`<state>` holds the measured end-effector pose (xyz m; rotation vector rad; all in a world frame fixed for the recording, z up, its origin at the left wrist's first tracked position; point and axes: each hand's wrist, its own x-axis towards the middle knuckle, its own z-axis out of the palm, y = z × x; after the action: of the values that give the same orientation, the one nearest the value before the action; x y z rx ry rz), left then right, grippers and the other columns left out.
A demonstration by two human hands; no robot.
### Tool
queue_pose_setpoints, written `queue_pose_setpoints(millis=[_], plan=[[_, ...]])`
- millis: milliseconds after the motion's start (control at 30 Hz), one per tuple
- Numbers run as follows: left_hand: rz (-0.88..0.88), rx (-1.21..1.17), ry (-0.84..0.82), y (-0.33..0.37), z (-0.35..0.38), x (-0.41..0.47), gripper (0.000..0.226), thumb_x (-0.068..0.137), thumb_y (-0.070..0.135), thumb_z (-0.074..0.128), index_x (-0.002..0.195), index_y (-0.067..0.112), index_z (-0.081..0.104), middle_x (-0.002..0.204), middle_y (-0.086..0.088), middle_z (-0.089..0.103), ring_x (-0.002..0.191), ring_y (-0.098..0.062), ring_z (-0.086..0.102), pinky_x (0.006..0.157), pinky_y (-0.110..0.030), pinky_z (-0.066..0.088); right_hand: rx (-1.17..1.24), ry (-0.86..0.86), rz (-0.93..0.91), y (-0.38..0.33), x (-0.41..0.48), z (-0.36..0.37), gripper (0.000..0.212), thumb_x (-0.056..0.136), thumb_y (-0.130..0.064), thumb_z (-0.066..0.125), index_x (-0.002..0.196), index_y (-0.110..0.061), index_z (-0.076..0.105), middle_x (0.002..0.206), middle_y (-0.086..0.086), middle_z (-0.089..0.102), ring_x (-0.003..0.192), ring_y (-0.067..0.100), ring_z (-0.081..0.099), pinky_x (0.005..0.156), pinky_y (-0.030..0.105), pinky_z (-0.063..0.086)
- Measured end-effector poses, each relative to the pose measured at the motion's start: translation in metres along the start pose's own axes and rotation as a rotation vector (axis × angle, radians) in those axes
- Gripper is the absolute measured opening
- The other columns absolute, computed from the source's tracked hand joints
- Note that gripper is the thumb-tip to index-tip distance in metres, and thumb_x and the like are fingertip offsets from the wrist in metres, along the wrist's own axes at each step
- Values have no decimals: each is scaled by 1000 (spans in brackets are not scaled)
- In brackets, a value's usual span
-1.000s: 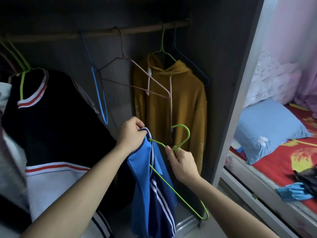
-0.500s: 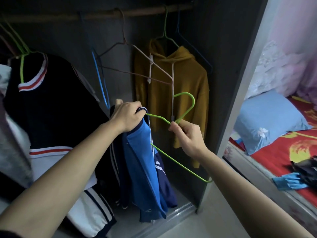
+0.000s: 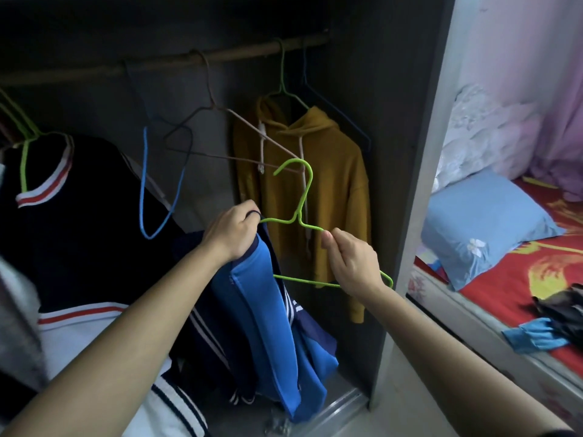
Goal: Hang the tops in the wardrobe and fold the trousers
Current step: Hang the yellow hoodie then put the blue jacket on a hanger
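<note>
Wardrobe (image 3: pixel 422 152) interior fills most of the head view, with its rail (image 3: pixel 239 53) running across at 12 o'clock. The left grip (image 3: pixel 235 230), just at 9 o'clock of the frame's centre, is closed round the collar of a blue jacket (image 3: pixel 252 294). The jacket hangs limp from that fist toward 6 o'clock, low into the wardrobe. One shoulder end of a green hanger (image 3: pixel 297 217) runs into the same fist; whether it sits inside the collar I cannot tell. The right grip (image 3: pixel 353 260), at 3 o'clock of the left, pinches the hanger's other shoulder between thumb and forefinger. The hook points up toward 12 o'clock, well below the rail and touching nothing. Behind the hanger, at 1 o'clock, a mustard hoodie (image 3: pixel 334 190) hangs from the rail. An empty brown hanger (image 3: pixel 252 129) and an empty blue hanger (image 3: pixel 143 184) hang at 11 o'clock. A black top (image 3: pixel 79 216) with red and white trim hangs at 9 o'clock. Outside the wardrobe, at 3 o'clock, a bed (image 3: pixel 520 279) carries a blue pillow (image 3: pixel 485 222), with dark clothes (image 3: pixel 561 313) lying at 4 o'clock
</note>
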<state>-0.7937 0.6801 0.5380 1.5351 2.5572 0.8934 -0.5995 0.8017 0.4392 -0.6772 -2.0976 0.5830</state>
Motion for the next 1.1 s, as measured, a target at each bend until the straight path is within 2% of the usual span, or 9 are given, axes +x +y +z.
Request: queue_pose_setpoints(millis=[233,300,433,567,633,733,900,1000,1100], plan=[[170,142,-3,12,11,-12,45,90,63,46,75,22,54,60,8,58,63,-10,56,54,-26,39,-16,82,56,11,6,-7,34,104,-45,43,106,-23,70,86,-7,53,78,10,50,73,42,50],[215,225,135,15,20,-15,59,87,71,49,61,19,46,51,6,52,52,-8,52,47,-26,30,-85,152,100,9,3,-3,31,103,-42,49,124,-26,63,107,-4,52,101,13,47,94,44,45],[208,250,345,17,27,-13,62,90,70,43,59,17,42,46,5,46,45,-16,44,41,-25,24,-283,305,40,14,-21,13,63,92,-36,62,147,-20,37,154,17,22,144,33,25,116,51,22],[213,200,468,22,19,-9,65,89,70,46,58,13,44,48,-2,50,45,-20,43,41,-24,23,-102,60,-6,26,-49,27,53,93,-38,65,137,-20,41,125,5,53,113,21,55,93,47,50],[139,151,483,29,16,-9,69,83,77,48,57,12,43,49,0,51,47,-21,46,42,-27,27,118,-174,189,25,-57,36,45,97,-46,56,135,-24,46,113,-8,57,100,9,58,88,40,53],[-49,89,368,38,14,-10,67,63,80,67,63,15,50,58,8,57,56,-11,53,50,-28,37,90,-237,111,26,-64,52,30,98,-46,54,118,-27,63,104,-16,53,93,4,57,84,34,53],[-51,-31,136,21,16,-13,32,70,23,79,80,19,49,74,10,57,73,-19,58,56,-27,37,344,-386,296,17,-68,57,20,85,-28,58,98,-22,72,90,-7,69,81,8,64,75,31,54],[-44,-146,102,16,22,-17,30,68,7,69,75,22,43,72,3,59,71,-25,59,64,-36,49,675,-456,634,8,-68,59,28,92,-13,48,118,-16,58,88,9,73,67,23,71,55,33,51],[-10,-162,101,22,22,-20,28,71,4,63,77,23,43,71,2,59,67,-24,57,62,-36,49,410,-439,627,15,-62,66,62,88,-46,63,138,-20,38,97,5,69,78,24,72,62,33,55]])
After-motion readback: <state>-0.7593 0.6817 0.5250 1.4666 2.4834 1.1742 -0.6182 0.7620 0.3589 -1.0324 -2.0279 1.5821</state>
